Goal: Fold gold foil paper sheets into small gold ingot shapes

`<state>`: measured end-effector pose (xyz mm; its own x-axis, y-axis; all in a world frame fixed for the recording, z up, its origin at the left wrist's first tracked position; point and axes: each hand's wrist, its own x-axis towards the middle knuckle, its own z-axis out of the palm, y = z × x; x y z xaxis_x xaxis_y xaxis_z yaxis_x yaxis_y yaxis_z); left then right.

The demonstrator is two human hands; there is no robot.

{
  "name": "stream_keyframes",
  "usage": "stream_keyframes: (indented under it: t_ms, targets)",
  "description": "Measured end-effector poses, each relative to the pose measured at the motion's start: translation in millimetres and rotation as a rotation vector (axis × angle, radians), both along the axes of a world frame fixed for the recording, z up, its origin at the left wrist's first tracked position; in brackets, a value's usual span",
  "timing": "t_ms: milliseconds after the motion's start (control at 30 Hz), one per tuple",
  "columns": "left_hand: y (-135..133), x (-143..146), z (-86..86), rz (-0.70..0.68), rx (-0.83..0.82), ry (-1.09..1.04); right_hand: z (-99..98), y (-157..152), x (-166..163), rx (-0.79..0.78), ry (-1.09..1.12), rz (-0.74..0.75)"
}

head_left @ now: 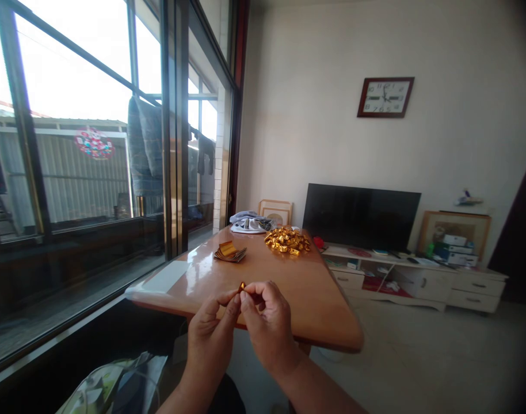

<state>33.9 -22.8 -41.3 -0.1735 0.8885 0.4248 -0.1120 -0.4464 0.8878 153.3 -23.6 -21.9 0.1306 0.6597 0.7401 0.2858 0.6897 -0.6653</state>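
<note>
Between both hands, above the near edge of the wooden table (263, 267), is a small piece of folded gold foil paper (242, 286). My left hand (213, 328) pinches it from the left with thumb and forefinger. My right hand (267, 322) grips its other side the same way, fingers curled and thumb tips close together. Most of the paper is covered by my fingertips. Beyond the hands lies a stack of flat gold paper sheets (229, 251). Farther back on the right is a heap of folded gold foil pieces (286, 240).
Folded cloth or caps (250, 222) lie at the table's far end. A white sheet (163, 277) rests at its left corner, beside the window. Right of the table, a low white cabinet (427, 284) carries a television (361, 217). Bags (116, 382) are below at lower left.
</note>
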Motion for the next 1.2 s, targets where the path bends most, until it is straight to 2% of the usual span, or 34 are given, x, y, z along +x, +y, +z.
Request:
stream_keyframes:
  t_ms: [200,433,633,833,1000,1200]
  targets:
    - [0,0,-2.1,-0.023,-0.020,0.027,5.0,4,-4,-0.233,0.308,0.264]
    - [-2,1,0.3,-0.038,-0.018,0.033,3.6,6,-1,-0.298,0.382,0.417]
    - [-3,1,2.2,-0.120,-0.067,0.011,0.7,10,4,-0.292,0.371,0.355]
    - [-1,1,-0.5,-0.287,-0.152,-0.166,5.8,7,14,-0.229,0.316,0.212]
    - [-1,2,-1.6,-0.307,-0.171,-0.160,4.7,5,17,-0.288,0.228,0.278]
    - [-2,4,-0.3,-0.314,-0.144,-0.101,4.2,5,17,-0.314,0.185,0.270]
